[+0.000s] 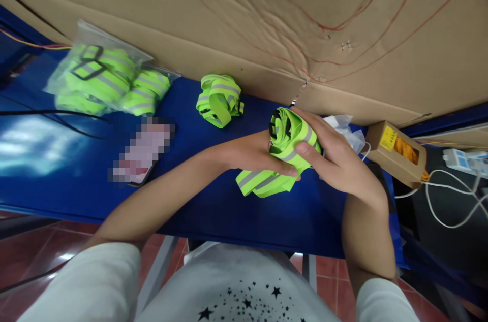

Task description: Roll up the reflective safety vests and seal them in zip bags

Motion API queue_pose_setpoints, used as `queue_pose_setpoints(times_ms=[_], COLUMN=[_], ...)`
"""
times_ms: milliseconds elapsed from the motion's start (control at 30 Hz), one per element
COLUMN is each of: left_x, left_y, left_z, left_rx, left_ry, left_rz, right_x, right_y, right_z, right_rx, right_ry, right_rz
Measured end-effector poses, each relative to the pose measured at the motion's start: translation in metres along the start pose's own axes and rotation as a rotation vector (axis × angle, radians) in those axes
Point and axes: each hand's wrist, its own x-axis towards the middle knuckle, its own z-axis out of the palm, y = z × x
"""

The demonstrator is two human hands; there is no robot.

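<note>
left fingers [282, 163] and right fingers [322, 131] wrap closely round the strap [290, 146]; it looks light, soft, springy, best held round its middle.

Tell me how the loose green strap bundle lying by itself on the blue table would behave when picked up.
The strap bundle would probably sag and flop, since its bands curl in soft loops. Lifted by one loop, it might unravel, as no tie shows around it. It looks light for its size: thin bands with gaps between.
</note>
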Motion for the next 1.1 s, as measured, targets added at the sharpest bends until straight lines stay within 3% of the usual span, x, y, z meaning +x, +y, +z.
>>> queue_pose_setpoints(times_ms=[167,300,533,667,767,867,1000,1100], left_x=[0.001,0.001,-0.003,-0.005,-0.005,-0.003,-0.004,-0.005], left_y=[-0.001,-0.001,0.007,0.009,0.008,0.007,0.008,0.008], left_z=[-0.001,-0.001,-0.001,0.002,0.003,0.004,0.008,0.01], left_rx=[-0.006,0.017,0.284,0.338,0.271,0.046,-0.332,-0.384], left_ry=[-0.042,0.009,0.031,0.051,0.087,0.089,-0.078,-0.154], left_rz=[0.029,0.084,0.244,0.239,0.245,0.123,-0.101,-0.154], right_x=[0.002,0.004,0.006,0.006,0.005,0.003,-0.001,-0.004], right_y=[-0.002,-0.009,-0.015,-0.017,-0.017,-0.016,-0.015,-0.015], right_z=[0.002,0.006,0.013,0.019,0.022,0.023,0.02,0.017], right_rx=[0.069,0.004,-0.11,-0.107,-0.096,-0.097,-0.095,-0.096], right_ry=[0.092,0.233,0.146,0.216,0.27,0.355,0.448,0.472], right_rz=[0.015,-0.09,-0.128,-0.093,-0.083,-0.079,-0.086,-0.082])
